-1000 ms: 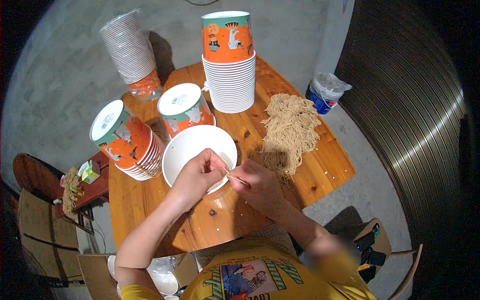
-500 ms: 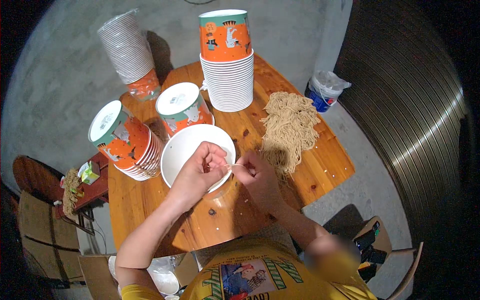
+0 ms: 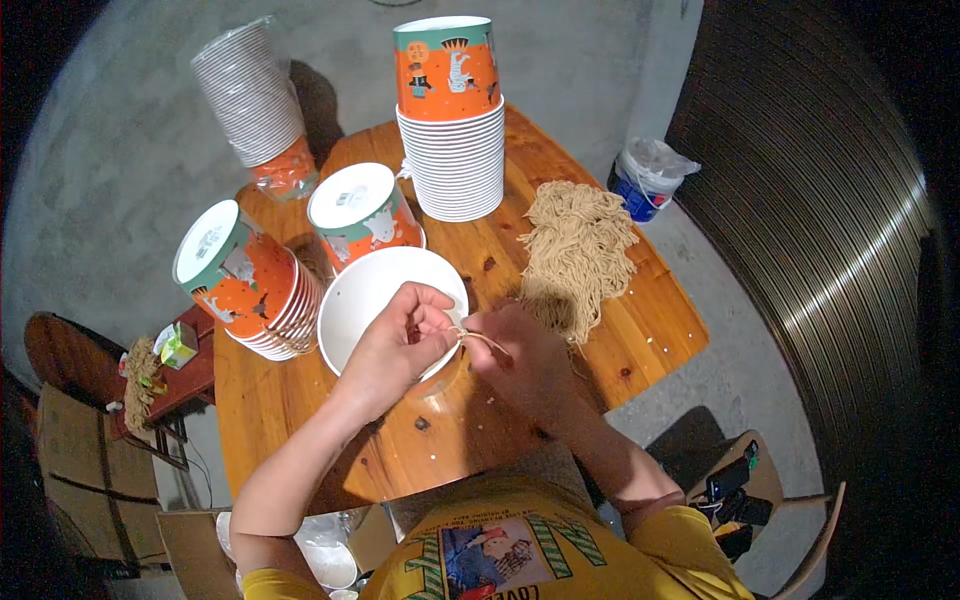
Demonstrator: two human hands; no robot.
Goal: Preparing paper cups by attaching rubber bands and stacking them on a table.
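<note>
A white paper bucket (image 3: 352, 295) stands at the table's middle with its wide mouth toward me. Over its right rim, a short length of tan cord (image 3: 490, 344) runs between my hands. My left hand (image 3: 402, 340) reaches across the bucket's mouth and pinches the cord between thumb and forefinger. Close beside it, my right hand (image 3: 515, 350) is closed on the same cord, slightly smeared by motion; a free end lies across its fingers. Right of the hands lies a heap of tan cords (image 3: 580, 250).
Orange-and-green buckets stand upside down at the left (image 3: 240, 270) and behind the white one (image 3: 365, 215). Farther back rise a tall bucket stack (image 3: 455, 160) and a plastic-wrapped stack (image 3: 250, 100). A lidded pail (image 3: 645, 180) sits on the floor beyond the table (image 3: 450, 440).
My right hand has shifted and turned slightly at the cord, and a cord end now shows across its fingers. My left hand keeps its pinch.
</note>
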